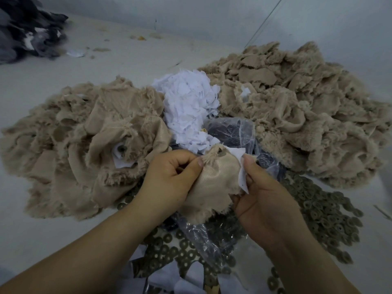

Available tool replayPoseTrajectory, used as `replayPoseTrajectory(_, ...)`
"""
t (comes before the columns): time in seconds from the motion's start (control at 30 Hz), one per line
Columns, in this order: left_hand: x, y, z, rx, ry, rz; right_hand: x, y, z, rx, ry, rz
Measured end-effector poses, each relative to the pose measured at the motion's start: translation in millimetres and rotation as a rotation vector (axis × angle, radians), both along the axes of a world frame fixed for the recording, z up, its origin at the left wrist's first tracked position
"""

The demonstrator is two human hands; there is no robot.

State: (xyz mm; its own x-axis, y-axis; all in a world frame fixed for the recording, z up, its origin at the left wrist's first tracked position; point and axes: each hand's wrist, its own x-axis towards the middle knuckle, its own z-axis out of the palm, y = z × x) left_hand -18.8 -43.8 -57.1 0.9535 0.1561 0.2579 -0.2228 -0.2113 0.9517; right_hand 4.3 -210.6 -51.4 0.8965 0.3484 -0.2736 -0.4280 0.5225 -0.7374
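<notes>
The left hand pinches one beige scrap by its frayed edge; the right hand pinches the white paper on it, over one plastic bag; a left pile and right pile flank one white heap; rings, too many to count, litter the bench.

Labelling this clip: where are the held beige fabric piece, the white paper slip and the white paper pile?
beige fabric piece [214, 183]: head view, its smooth middle.
white paper slip [236, 154]: head view, upper flat part.
white paper pile [186, 102]: head view, the heap's middle.
</notes>
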Motion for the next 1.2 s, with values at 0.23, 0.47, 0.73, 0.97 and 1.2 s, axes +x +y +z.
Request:
replayPoseTrajectory(0.23,-8,-5,4,0.222,-0.251,0.214,-8,3,-1,0.018,-0.007,0.051)
replayPoseTrajectory(0.47,-22,-31,9,0.091,0.078,-0.078,-12,6,-9,0.01,-0.041,0.011)
replayPoseTrajectory(0.73,-24,-31,11,-0.184,0.143,-0.079,-10,4,-8,0.002,-0.117,0.065)
replayPoseTrajectory(0.97,-19,-22,21,-0.081,0.145,-0.112,-11,6,-6,-0.001,-0.154,0.199)
replayPoseTrajectory(1.2,-17,-13,20,-0.148,0.175,-0.117,-10,8,-4,-0.03,-0.074,0.146)
